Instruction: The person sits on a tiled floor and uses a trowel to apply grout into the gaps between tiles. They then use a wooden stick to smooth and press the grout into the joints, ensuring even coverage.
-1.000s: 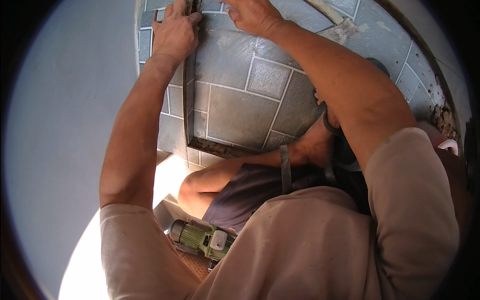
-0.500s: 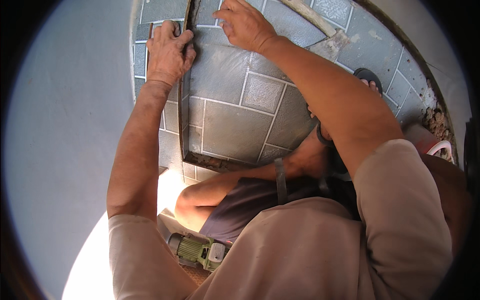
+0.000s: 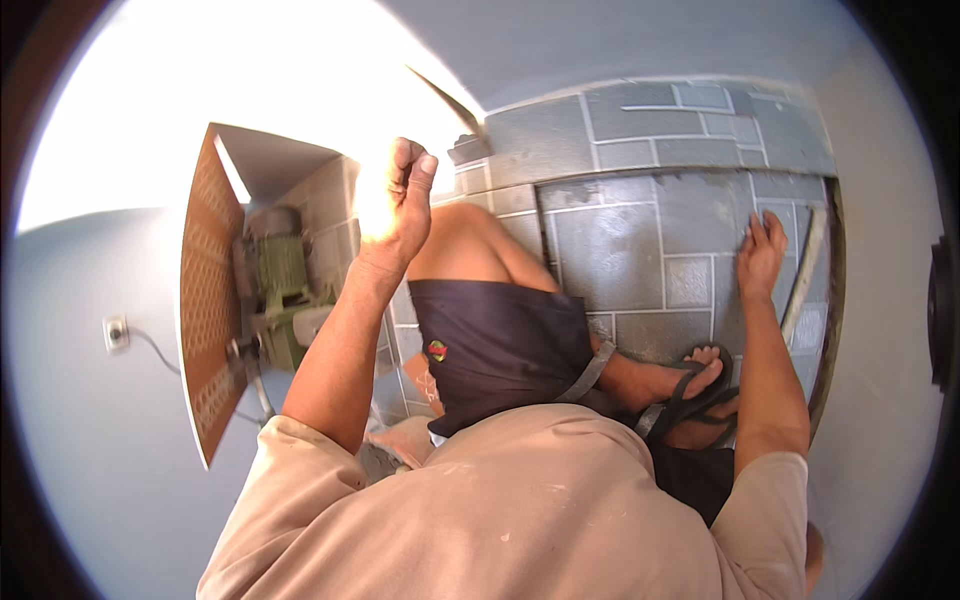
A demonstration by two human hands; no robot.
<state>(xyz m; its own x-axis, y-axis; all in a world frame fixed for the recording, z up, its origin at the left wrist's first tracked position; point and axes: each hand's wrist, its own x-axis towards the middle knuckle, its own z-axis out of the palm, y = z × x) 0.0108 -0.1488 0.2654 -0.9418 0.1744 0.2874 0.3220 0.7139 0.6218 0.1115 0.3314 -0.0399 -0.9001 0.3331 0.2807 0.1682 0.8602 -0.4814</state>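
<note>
My left hand (image 3: 400,195) is lifted in the air above my bent knee, curled into a fist with nothing visible in it. Spread flat, my right hand (image 3: 762,250) presses its fingers on a large grey patterned floor tile (image 3: 610,255) near the right wall. I am squatting on the tiled floor, and my foot in a dark flip-flop (image 3: 700,385) rests just below the right hand.
A green motor-driven machine (image 3: 275,290) stands at the left beside an upright brown-backed tile (image 3: 210,300). A wall socket with a cable (image 3: 117,330) is further left. A pale strip (image 3: 805,270) lies along the floor's right edge.
The view has swung round. My left hand has come off the tile and risen into a fist, while my right hand still lies on the tile.
</note>
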